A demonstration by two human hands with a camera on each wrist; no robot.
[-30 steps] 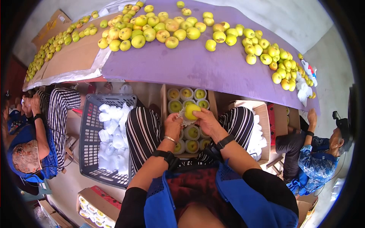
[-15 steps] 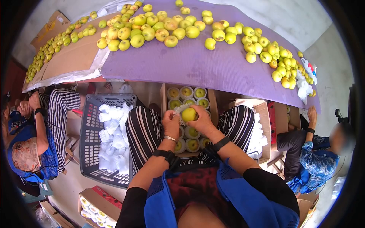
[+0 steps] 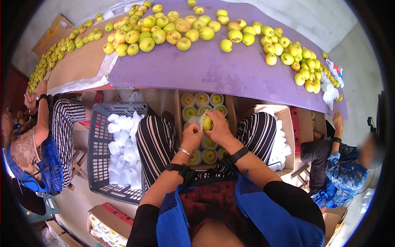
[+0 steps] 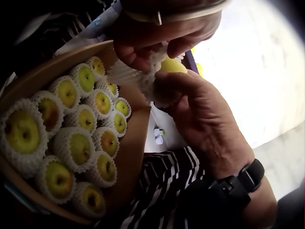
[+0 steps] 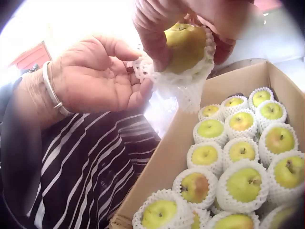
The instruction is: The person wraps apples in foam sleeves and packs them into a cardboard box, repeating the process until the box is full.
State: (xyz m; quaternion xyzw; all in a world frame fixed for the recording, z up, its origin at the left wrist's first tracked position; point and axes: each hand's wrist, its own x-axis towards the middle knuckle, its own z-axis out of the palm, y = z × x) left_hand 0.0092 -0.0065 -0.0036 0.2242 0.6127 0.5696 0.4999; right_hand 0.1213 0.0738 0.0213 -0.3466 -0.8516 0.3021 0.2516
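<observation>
The apple (image 5: 186,50) is gripped by the right hand (image 3: 219,128), with thumb and fingers curled round its sides, above the box (image 5: 167,157). The near rim of the net (image 5: 190,90) is pinched between thumb and fingertips of the left hand (image 5: 93,78), whose palm is bare. The apple's underside and one side are covered by the net; the top is left bare, and a loose tail is left hanging below.

If the right grip is slackened while the apple is only partly sleeved, it could be dropped onto the netted apples (image 5: 243,186) below, and both could be bruised. If the rim is tugged too hard, the mesh could be torn; if it is pulled unevenly, the net could be left bunched to one side. The tail could also be caught under the apple.

The box is flanked by striped knees (image 3: 156,138), and its middle is hidden by the hands, so any gap there cannot be told. Its far end is closely bordered by the bench (image 3: 177,74), on which loose apples (image 3: 183,44) are heaped. Spare nets (image 3: 123,142) are held in the basket (image 3: 97,136) on the left, but the way to them is partly blocked by the left knee
</observation>
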